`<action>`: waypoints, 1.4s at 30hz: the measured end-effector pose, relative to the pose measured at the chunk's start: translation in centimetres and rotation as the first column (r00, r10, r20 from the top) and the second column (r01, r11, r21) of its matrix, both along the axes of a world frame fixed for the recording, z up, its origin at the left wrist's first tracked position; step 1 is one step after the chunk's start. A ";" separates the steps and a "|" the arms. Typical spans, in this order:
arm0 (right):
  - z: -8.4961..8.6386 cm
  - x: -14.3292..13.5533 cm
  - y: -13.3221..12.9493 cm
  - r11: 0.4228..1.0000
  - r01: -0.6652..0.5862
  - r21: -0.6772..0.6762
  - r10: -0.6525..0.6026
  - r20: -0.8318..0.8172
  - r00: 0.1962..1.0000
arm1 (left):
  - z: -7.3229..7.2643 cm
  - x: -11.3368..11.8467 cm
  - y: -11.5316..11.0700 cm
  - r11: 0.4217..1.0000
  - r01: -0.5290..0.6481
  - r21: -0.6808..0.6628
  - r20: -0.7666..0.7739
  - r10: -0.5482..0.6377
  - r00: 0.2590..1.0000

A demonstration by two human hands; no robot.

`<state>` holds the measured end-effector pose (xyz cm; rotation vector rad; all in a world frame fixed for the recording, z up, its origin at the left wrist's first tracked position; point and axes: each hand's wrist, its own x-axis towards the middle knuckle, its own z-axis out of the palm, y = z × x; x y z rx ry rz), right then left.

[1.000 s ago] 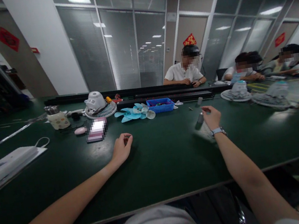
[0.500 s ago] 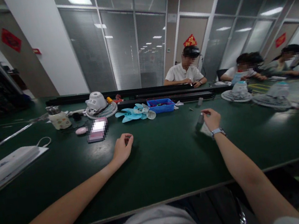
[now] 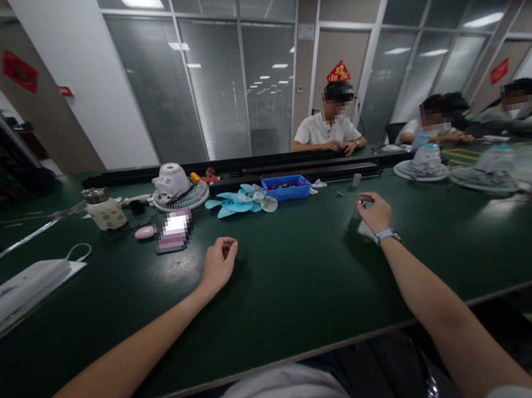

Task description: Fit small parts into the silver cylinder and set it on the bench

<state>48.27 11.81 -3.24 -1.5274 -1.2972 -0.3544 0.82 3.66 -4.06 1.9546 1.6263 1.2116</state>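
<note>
Cylinder, grey and blurred, showed at the tips of the curled right grip; whether it was pinched could not be told. Beyond and left of that grip, a blue tray contained small, indistinct parts. The left grip was loosely curled, bare; a lidded jar, contents hidden, stood beyond, leftward.

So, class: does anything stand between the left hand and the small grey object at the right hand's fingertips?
Nothing visible stands between the left hand and the grey object; the blue tray and fan blades lie farther back.
</note>
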 end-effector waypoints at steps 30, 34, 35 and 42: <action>0.6 -26.2 -12.5 0.265 -0.932 -0.247 0.880 -0.334 0.338 | 2.4 2.2 -4.0 0.945 0.299 0.133 -0.018 -0.300 0.954; 0.6 -26.0 -12.3 0.269 -0.926 -0.266 0.884 -0.312 0.347 | 2.2 2.2 -3.8 0.941 0.309 0.139 -0.044 -0.306 0.951; 0.6 -26.0 -12.3 0.266 -0.926 -0.269 0.886 -0.311 0.345 | 2.2 2.1 -3.7 0.941 0.309 0.139 -0.047 -0.305 0.951; 0.0 -26.1 -12.0 0.272 -0.926 -0.261 0.882 -0.318 0.348 | 2.9 1.9 -3.3 0.931 0.329 0.158 -0.100 -0.317 0.943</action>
